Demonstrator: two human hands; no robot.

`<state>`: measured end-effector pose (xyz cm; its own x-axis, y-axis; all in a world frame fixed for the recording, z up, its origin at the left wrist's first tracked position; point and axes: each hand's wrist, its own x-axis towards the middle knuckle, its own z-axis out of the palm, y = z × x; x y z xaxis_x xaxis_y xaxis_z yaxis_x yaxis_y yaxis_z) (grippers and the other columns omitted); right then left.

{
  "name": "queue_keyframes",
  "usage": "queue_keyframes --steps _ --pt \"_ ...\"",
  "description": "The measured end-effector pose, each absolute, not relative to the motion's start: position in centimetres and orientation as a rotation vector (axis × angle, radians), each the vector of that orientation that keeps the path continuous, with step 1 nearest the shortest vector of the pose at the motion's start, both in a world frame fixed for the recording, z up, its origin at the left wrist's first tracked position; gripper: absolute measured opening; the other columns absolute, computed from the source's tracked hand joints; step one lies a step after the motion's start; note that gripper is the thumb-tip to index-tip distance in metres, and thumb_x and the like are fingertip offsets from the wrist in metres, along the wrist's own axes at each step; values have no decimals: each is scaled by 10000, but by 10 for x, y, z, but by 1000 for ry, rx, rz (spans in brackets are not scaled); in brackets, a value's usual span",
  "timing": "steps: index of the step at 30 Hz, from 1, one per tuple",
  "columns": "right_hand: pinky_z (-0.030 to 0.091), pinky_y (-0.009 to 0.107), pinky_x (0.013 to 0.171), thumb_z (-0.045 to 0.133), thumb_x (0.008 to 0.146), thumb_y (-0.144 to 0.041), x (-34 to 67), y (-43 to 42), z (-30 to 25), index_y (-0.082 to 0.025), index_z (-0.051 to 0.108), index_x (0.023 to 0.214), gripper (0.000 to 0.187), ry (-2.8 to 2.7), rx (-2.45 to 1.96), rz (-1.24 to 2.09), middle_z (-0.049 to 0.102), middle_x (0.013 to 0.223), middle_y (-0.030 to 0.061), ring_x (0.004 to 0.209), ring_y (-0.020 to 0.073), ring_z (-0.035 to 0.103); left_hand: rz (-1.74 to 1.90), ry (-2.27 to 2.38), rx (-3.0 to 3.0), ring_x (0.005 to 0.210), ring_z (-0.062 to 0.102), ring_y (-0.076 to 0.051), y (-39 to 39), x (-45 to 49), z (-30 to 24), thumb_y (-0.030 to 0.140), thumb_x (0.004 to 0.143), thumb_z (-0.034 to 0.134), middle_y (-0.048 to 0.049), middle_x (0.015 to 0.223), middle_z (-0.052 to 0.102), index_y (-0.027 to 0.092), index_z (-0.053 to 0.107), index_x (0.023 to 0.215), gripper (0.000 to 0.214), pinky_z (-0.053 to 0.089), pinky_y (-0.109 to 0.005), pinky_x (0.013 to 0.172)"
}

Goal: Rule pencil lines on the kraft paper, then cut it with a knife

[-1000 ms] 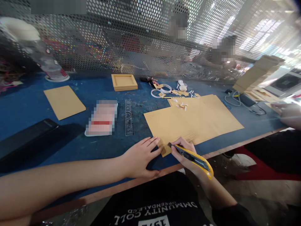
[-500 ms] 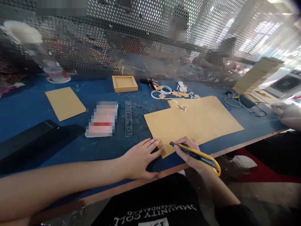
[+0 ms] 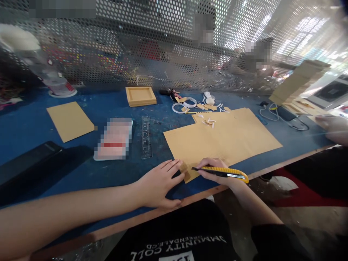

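Note:
A large tan card sheet lies on the blue table, its near corner by the table's front edge. My left hand is open, fingertips pressed on the sheet's near left edge and thumb on the table edge. In my right hand is a yellow and black utility knife, its tip pointing left, low over the sheet's near corner. Whether the tip touches the sheet I cannot tell. A clear stencil ruler lies left of the sheet. White and tan scraps rest on the sheet's far part.
Left of the ruler are a phone, a smaller tan card and a long black case. Behind stand a shallow tan tray, tape rings and a perforated metal screen. At right, another person's hand rests near a cable.
The knife has swung flatter, its rear end lower in angle and nearer the sheet, and its tip has shifted slightly left and down. My left hand stays in place. The view has shifted slightly.

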<state>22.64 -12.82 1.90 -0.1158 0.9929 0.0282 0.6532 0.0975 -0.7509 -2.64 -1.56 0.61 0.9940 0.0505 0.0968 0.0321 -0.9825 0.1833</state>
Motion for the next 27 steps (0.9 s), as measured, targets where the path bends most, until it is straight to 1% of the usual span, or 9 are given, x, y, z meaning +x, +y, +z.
queue_keyframes --steps 5,12,18,27 --pt "478 266 784 628 908 -331 226 -127 19 -262 676 1003 127 -1840 -1578 793 703 944 -9 870 157 664 137 60 2961 1346 379 -383 -16 -26 6 601 802 590 -261 1439 406 100 531 1310 716 279 -480 1111" --pt "480 256 743 618 913 -324 226 -127 16 -241 668 999 129 -1853 -1532 784 695 918 4 831 153 660 137 51 2936 1358 359 -394 -14 -27 6 592 805 599 -265 1454 388 79 499 1344 751 276 -489 1113" --pt "481 251 728 601 919 -268 227 -125 13 -225 649 999 102 -1885 -1412 799 674 914 15 808 144 640 136 37 2927 1357 360 -402 -13 -27 6 599 808 595 -277 1459 372 84 503 1344 749 293 -497 1103" --pt "482 265 761 598 920 -239 232 -123 9 -223 637 1009 98 -1916 -1289 826 655 930 26 837 149 629 151 39 2917 1353 366 -399 -13 -28 5 586 805 609 -266 1452 387 85 503 1346 745 293 -492 1107"
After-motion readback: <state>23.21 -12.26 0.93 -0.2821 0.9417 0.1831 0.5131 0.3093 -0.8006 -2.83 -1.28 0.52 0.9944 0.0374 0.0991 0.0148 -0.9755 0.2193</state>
